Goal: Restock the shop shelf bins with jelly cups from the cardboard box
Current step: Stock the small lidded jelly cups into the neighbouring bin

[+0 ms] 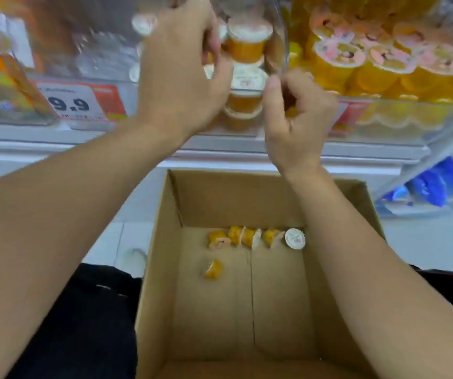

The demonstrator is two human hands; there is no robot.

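Hands are both raised at the clear shelf bin (280,36) at twelve o'clock, which sits above the cardboard box (247,198) so that cups travel only a short lift. The left hand (181,75) reaches into the bin's opening among stacked jelly cups (248,41); its fingers are hidden behind the hand, so I cannot tell whether they hold a cup. The right hand (296,119), at one o'clock, has fingers (273,87) curled, pinching the bin's clear front edge, likely steadying it. A few leftover cups (250,237) lie tipped on the box floor, so restocking seems nearly finished.
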